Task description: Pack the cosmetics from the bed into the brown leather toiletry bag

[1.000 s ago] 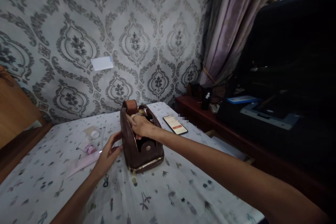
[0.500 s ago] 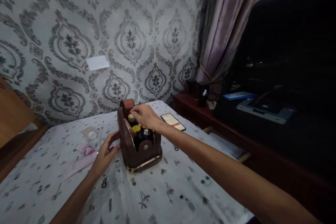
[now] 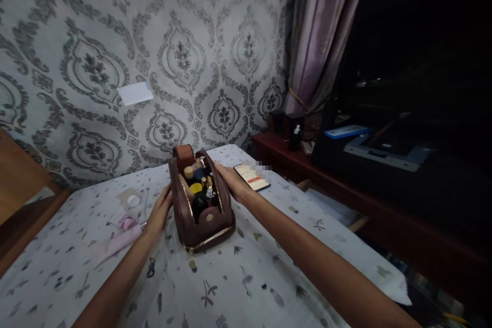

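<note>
A brown leather toiletry bag (image 3: pixel 203 223) stands open on the patterned bedsheet (image 3: pixel 246 287), with several small bottles and jars (image 3: pixel 198 184) showing inside. My left hand (image 3: pixel 159 211) presses flat against the bag's left side, fingers stretched. My right hand (image 3: pixel 232 180) lies against the bag's right side, fingers extended along the rim. Neither hand holds a separate item. The two hands bracket the bag between them.
A phone (image 3: pixel 251 177) with a lit screen lies right of the bag. A pink tube (image 3: pixel 115 246), a small pink-capped container (image 3: pixel 126 222) and a white jar (image 3: pixel 132 200) lie to the left. A dark wooden ledge (image 3: pixel 346 189) with a printer (image 3: pixel 380 151) runs along the right.
My right hand has come out of the bag's opening and moved to its right side. My left hand has closed in against the left side. The contents are now uncovered.
</note>
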`<state>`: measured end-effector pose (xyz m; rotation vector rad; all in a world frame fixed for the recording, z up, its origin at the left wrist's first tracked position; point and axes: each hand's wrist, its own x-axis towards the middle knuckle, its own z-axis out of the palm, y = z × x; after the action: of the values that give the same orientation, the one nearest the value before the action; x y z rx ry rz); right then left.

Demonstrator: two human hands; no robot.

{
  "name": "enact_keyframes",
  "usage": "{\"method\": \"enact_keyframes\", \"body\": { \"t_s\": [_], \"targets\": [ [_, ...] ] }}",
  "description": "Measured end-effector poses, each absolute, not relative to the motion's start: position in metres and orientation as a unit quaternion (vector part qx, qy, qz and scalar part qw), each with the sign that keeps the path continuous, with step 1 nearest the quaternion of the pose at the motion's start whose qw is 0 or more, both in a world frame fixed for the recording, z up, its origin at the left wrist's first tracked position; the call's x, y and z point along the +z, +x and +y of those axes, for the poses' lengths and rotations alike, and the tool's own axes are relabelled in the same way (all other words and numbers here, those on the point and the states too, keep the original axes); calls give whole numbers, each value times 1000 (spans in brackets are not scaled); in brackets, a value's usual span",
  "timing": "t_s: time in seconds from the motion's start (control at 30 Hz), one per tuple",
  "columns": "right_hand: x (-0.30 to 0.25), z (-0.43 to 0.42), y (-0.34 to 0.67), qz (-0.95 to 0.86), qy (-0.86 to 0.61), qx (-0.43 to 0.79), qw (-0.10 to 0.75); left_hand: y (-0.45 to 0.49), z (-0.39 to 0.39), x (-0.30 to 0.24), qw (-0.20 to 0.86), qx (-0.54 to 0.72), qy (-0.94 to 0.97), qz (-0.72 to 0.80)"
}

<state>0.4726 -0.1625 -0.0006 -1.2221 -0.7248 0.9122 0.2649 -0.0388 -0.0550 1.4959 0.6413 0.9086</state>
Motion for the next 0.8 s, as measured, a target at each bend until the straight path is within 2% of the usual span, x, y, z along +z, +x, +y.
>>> {"method": "enact_keyframes", "body": {
  "t_s": [0.07,0.13,0.23,0.3,0.33,0.47,0.57,0.67,0.8],
  "targets": [
    [3,-165,472,-322,-553,405,653,264,-40,-54,600,386,646,274],
    [8,-168,472,-350,-597,356,628,263,-42,-52,603,383,644,272],
    [21,-179,467,-410,-681,128,593,260,-46,-50,607,389,638,270],
    [33,-188,458,-471,-679,-31,563,259,-47,-51,600,393,644,266],
    [39,-192,451,-517,-662,-72,538,258,-47,-52,595,394,648,265],
    [59,-200,420,-684,-650,-46,329,254,-48,-55,596,396,648,261],
    [63,-195,405,-696,-691,-6,195,249,-52,-55,613,395,639,245],
    [65,-190,401,-687,-712,15,147,245,-58,-55,625,392,637,222],
    [71,-190,400,-689,-713,27,130,244,-62,-54,626,394,634,225]
  ]
}}
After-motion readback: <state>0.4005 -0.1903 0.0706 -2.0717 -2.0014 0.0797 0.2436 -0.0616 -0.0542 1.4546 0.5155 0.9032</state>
